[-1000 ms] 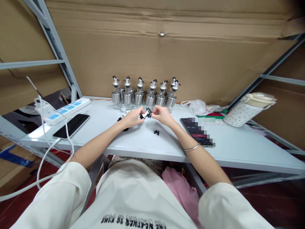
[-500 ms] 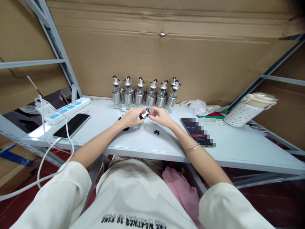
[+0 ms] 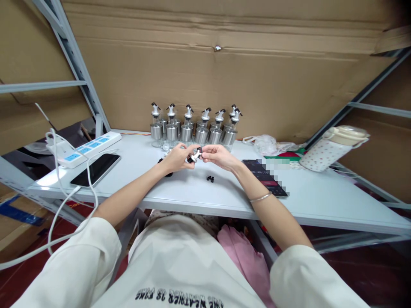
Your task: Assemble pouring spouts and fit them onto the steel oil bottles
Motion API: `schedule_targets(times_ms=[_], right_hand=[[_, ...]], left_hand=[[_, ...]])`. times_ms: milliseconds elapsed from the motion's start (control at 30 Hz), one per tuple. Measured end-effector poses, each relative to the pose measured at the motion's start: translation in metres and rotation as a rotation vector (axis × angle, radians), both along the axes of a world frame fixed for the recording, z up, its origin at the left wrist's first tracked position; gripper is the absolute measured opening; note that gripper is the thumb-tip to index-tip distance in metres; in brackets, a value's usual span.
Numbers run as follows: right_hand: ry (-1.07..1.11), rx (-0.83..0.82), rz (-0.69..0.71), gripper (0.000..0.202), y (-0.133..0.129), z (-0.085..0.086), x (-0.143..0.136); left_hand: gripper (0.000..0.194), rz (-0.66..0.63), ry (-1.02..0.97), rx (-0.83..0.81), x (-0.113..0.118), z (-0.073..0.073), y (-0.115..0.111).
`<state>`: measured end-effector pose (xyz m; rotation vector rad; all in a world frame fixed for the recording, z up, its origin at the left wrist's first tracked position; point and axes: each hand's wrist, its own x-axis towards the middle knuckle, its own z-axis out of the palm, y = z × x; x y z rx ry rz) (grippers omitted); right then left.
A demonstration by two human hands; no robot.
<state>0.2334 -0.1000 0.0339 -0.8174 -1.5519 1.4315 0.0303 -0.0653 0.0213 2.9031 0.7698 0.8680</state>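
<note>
Over the middle of the table, my left hand (image 3: 178, 158) is closed around a white and black pourer spout (image 3: 194, 157). My right hand (image 3: 221, 156) pinches at the black tip of that same spout, its thumb and index finger pressed together there. Whether a separate small part sits between those fingers is too small to see. A few small black pieces (image 3: 210, 179) lie on the table below my right hand. Dark round parts (image 3: 169, 174) are partly hidden under my left wrist. Beyond my hands stand several glass and steel bottles (image 3: 201, 134) topped with similar spouts.
A phone (image 3: 96, 170) and a white power strip (image 3: 93, 149) with trailing cables lie on the left. To the right are another phone (image 3: 261, 175), a clear plastic bag (image 3: 265, 144) and a dotted tumbler (image 3: 330, 149). Cardboard (image 3: 205, 77) walls off the back.
My right hand has turned slightly at the spout's tip, with its fingers straighter. My left hand keeps its hold on the spout. The camera view has shifted a little.
</note>
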Motion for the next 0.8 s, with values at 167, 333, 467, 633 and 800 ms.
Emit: schedule_targets(times_ms=[167, 333, 467, 633, 800], right_hand=[[0.049, 0.003, 0.048, 0.027, 0.001, 0.0, 0.001], [0.08, -0.047, 0.06, 0.028, 0.003, -0.002, 0.003], [0.094, -0.105, 0.125, 0.034, 0.001, -0.002, 0.0], [0.128, -0.054, 0.094, 0.036, -0.004, 0.0, -0.008], [0.121, 0.038, 0.041, 0.035, -0.009, 0.006, -0.015]], left_hand=[[0.059, 0.004, -0.013, -0.029, 0.001, 0.002, -0.004], [0.058, -0.002, -0.028, -0.068, 0.003, 0.004, -0.009], [0.053, -0.018, -0.094, -0.102, 0.005, 0.004, -0.013], [0.051, -0.081, -0.205, -0.207, 0.006, 0.004, -0.018], [0.054, -0.096, -0.299, -0.28, 0.007, 0.005, -0.017]])
